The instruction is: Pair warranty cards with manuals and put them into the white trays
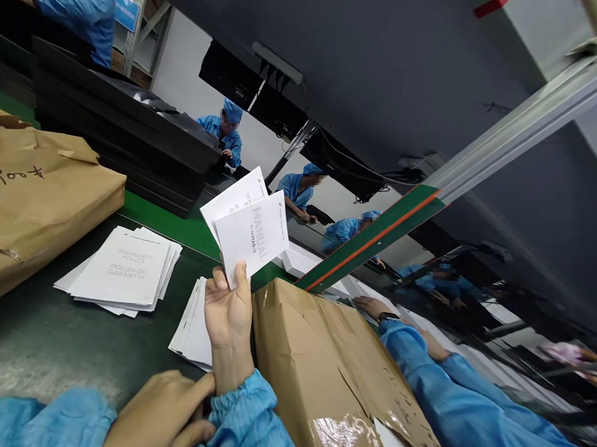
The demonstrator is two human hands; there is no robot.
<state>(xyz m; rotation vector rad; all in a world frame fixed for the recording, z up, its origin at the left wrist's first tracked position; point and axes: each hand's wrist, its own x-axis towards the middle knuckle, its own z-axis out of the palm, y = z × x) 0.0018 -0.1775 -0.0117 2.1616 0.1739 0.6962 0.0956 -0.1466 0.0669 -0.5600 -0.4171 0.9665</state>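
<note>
My right hand (228, 316) is raised over the dark work surface (46, 344) and pinches two white booklets (251, 231) by their lower edge, thumb on the front. The front booklet reads "MANUAL". My left hand (163, 413) sits low at the bottom edge, fingers curled, its fingertips touching the right wrist at the blue cuff. It holds nothing that I can see. A fanned stack of white "WARRANTY POLICY" leaflets (126, 268) lies to the left. A second white stack (190, 324) lies just left of my right hand.
A torn brown-paper package (321, 365) lies right of my right hand; a co-worker's blue-sleeved arm (470, 392) with a wristwatch rests beyond it. Another brown package (30, 196) sits at the left. Black trays (123, 134) stand behind the green belt (178, 225). More people in blue work farther back.
</note>
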